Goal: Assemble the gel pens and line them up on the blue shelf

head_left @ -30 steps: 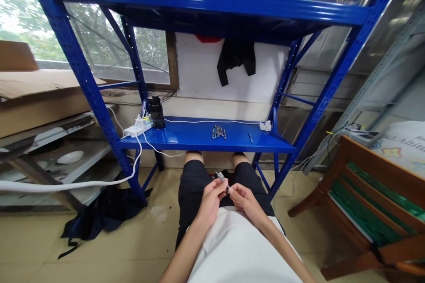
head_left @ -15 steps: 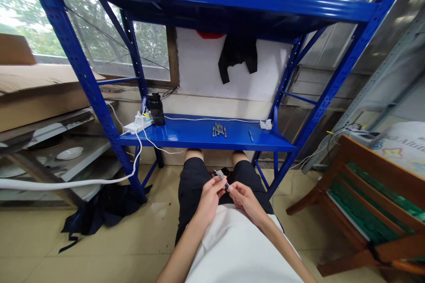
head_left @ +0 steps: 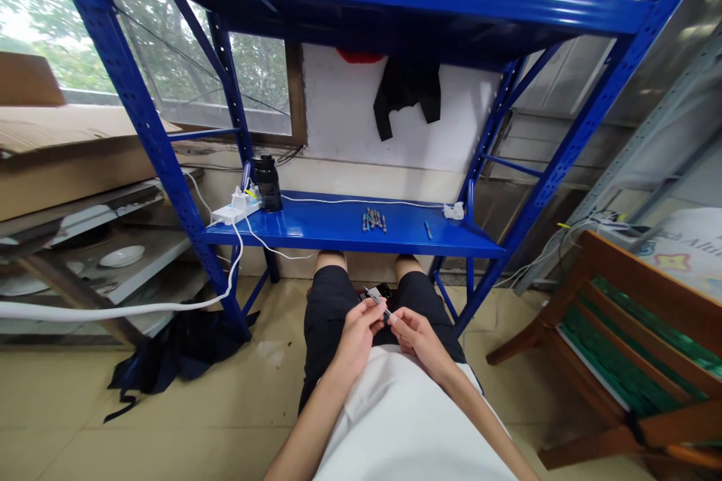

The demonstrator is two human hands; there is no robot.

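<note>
Above my lap, my left hand (head_left: 361,325) is closed around a slim pen (head_left: 376,298), its tip pointing up and to the left. My right hand (head_left: 411,327) pinches the lower end of the same pen. Fingers cover part of it, so its full shape is hidden. A dark phone-like object with a lit screen (head_left: 386,290) lies beyond my hands, between my thighs. On the blue shelf (head_left: 316,234) in front of me, several short pen-like pieces (head_left: 373,221) lie side by side. A single blue pen-like piece (head_left: 427,230) rests farther right.
A black bottle (head_left: 267,183) and a white power strip (head_left: 234,209) stand at the shelf's left end. White cables run from there. Crumpled white plastic (head_left: 453,210) sits at the right end. A wooden chair (head_left: 614,346) is on my right, dark cloth (head_left: 186,353) on the floor at left.
The view has shifted very slightly. Both hands stay on the pen in nearly the same place, with no clear movement of the things on the shelf.
</note>
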